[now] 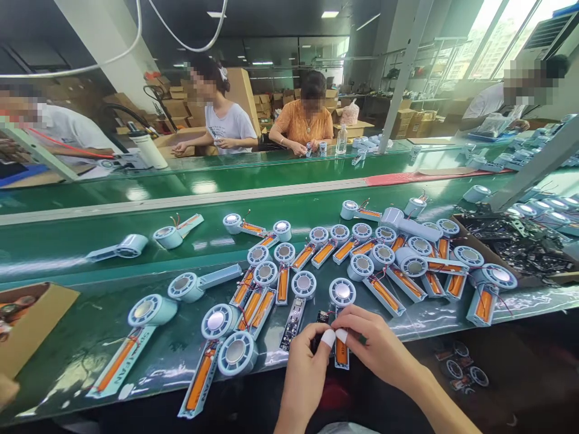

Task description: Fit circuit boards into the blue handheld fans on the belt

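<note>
My left hand (308, 364), with a white cover on its thumb, pinches a small black circuit board (322, 316) whose top end shows above the fingers. Close beside it, my right hand (377, 340) has thumb and fingertips pressed together over the handle of a light blue handheld fan (342, 292). What lies between the right fingertips is hidden, though thin wires run near there. The fan's round head faces up, and an orange battery (341, 349) sits in its handle. Left of my hands lies another fan (303, 284) with a circuit board (294, 323) on its handle.
Several fans with orange batteries (283, 283) crowd the bench on both sides. A box of black circuit boards (515, 241) stands at right, a cardboard box (40, 319) at left. Beyond runs a green conveyor belt (190, 202). Several people sit across it; metal posts (404, 78) rise there.
</note>
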`<state>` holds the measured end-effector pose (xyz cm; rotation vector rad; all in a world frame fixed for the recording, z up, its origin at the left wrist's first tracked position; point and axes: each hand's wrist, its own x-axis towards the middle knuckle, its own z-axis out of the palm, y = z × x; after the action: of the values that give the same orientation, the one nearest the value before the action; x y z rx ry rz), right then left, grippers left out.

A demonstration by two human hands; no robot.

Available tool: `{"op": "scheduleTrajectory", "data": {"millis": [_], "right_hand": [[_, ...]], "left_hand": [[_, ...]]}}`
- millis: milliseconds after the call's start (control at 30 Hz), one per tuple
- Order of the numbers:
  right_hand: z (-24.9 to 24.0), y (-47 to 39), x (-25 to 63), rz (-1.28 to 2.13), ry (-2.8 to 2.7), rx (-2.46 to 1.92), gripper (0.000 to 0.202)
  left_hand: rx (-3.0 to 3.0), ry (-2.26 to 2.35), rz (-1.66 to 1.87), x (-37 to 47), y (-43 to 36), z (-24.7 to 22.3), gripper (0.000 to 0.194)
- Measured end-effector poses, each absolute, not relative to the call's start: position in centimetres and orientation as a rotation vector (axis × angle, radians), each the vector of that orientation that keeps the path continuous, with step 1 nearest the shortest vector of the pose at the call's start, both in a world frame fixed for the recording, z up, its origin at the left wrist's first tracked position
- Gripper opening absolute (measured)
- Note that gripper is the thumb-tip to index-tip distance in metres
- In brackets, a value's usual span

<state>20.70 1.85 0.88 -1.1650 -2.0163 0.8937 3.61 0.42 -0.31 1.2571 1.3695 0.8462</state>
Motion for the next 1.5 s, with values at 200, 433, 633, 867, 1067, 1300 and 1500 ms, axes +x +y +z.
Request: {"op": "scheduleTrajectory", "data": {"millis": [200, 433, 633, 867, 1067, 1300, 1500], "right_hand": [[1.0, 1.9, 20.8, 0.86, -2.041, -1.26, 0.019], [1.3, 2.3, 20.3, 0.768, -2.005, -1.326, 0.022], [1.4, 2.5, 19.8, 0.644, -2.053, -1.352, 0.019], [0.3, 2.2, 19.3, 0.329, -2.152, -1.313, 0.019], [-0.2, 2.0, 18.8, 0.345, -2.071, -1.284, 0.018], [-0.1, 2.3, 19.1, 0.566, -2.009, -1.278, 0.017], [0.7, 3.0, 20.3, 0.851, -1.992, -1.221, 0.027]], "left_hand": [[1.351, 1.42, 0.924, 3.9, -0.1, -0.2, 0.033], [1.427, 1.46, 0.938, 3.6, -0.6, -0.7, 0.031], [1.242, 1.387, 0.953, 3.4, -0.7, -0.9, 0.041], [1.362, 1.457, 0.98, 3.2, -0.6, -0.6, 0.04], [1.343, 1.432, 1.02, 3.0, -0.6, -0.6, 0.037], [1.628, 1.46, 1.046, 2.5, -0.2, -0.9, 0.041], [1.544, 1.351, 0.934, 1.9, 0.5, 0.3, 0.038]]}}
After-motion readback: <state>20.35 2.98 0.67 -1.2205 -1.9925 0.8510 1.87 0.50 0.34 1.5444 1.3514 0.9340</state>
